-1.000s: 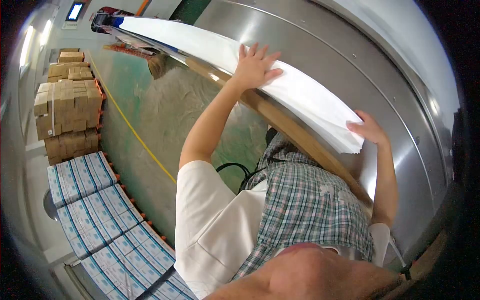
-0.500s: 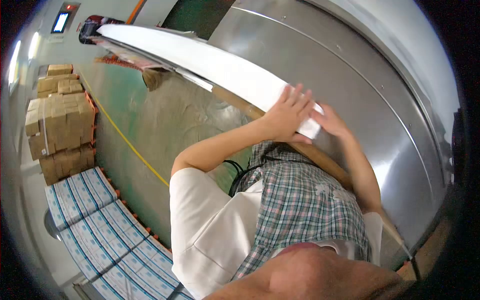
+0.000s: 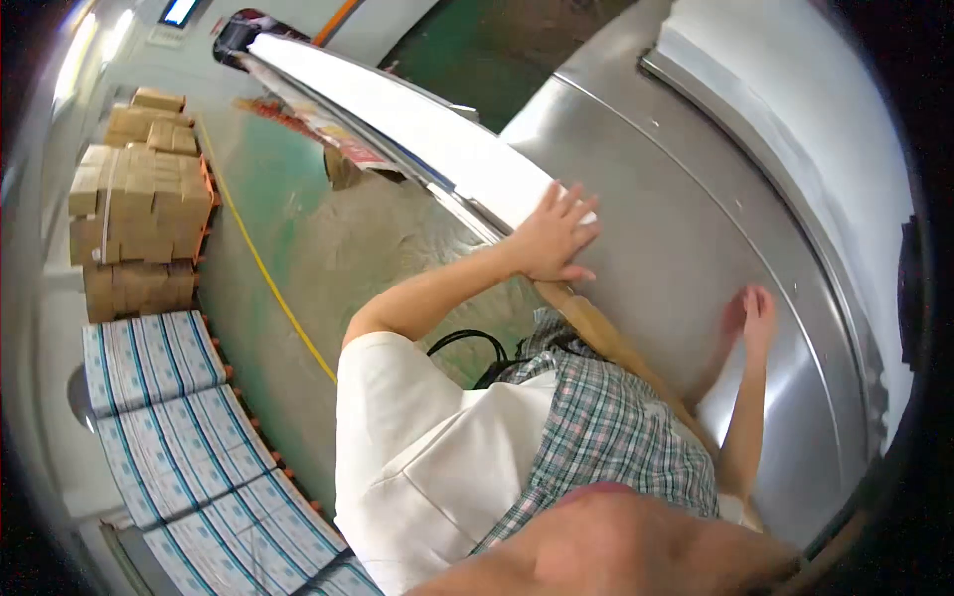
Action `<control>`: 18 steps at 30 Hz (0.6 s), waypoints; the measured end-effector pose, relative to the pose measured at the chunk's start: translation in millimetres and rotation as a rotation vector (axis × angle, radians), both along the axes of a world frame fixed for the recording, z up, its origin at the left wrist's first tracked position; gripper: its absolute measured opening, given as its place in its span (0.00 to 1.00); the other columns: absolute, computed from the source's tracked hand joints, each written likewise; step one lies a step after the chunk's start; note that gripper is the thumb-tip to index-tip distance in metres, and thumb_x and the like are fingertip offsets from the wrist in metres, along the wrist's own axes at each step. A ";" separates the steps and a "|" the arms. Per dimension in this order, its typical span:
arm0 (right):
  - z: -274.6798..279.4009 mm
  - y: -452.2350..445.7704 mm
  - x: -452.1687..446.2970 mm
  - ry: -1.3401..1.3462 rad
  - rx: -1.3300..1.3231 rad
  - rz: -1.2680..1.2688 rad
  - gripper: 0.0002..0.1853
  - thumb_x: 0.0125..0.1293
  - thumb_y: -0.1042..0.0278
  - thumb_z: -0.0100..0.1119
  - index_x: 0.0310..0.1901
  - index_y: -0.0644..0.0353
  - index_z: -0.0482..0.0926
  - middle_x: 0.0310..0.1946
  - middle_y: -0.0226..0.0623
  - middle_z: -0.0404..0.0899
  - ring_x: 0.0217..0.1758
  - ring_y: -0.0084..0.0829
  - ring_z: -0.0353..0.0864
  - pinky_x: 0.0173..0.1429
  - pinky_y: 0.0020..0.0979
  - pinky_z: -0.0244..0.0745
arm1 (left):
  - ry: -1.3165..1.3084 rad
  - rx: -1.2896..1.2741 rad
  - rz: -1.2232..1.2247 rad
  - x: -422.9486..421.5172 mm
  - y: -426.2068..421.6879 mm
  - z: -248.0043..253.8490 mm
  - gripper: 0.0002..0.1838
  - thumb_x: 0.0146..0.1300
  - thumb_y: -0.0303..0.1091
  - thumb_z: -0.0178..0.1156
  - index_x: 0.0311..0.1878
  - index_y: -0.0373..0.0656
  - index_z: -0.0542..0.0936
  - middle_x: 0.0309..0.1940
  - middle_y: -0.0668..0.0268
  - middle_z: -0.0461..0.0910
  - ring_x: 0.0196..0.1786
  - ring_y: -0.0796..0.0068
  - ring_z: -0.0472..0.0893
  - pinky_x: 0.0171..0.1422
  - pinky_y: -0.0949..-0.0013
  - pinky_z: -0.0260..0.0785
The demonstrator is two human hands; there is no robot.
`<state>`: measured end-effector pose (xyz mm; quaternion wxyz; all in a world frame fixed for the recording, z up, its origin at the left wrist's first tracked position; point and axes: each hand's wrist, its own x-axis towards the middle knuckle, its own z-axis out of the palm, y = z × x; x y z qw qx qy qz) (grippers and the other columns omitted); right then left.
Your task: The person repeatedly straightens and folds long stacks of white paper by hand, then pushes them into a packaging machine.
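Observation:
A long white strip or stack (image 3: pixel 417 124), its material unclear, runs from my left hand to the far upper left. My left hand (image 3: pixel 552 238) lies over its near end, palm down, with fingers spread and the thumb apart. My right hand (image 3: pixel 758 313) is away from the strip, over the shiny steel surface (image 3: pixel 676 228). Its fingers look bent and drawn together, with nothing visible in them. I cannot tell whether they touch the steel. A brown edge (image 3: pixel 606 333) passes between the steel and my checked apron (image 3: pixel 621 427).
Brown cartons (image 3: pixel 149 204) stand stacked on pallets at the left. Nearer are rows of blue-and-white boxes (image 3: pixel 189 437). A yellow line (image 3: pixel 263 268) crosses the green floor. A dark object (image 3: pixel 238 38) sits at the strip's far end.
My right hand has left the strip's near end and moved right and down over the steel. My left hand stays on the strip, its fingers spread wider. The whole view has shifted.

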<state>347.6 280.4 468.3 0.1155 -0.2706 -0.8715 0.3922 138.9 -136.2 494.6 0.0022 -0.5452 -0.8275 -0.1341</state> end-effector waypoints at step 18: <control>-191.5 75.2 -1.0 -0.075 0.375 -0.156 0.09 0.57 0.69 0.52 0.40 0.57 0.75 0.39 0.41 0.74 0.40 0.41 0.74 0.45 0.35 0.70 | -0.081 -0.087 0.027 -30.2 90.7 -180.7 0.31 0.47 0.57 0.60 0.52 0.48 0.72 0.59 0.54 0.61 0.65 0.45 0.54 0.66 0.41 0.41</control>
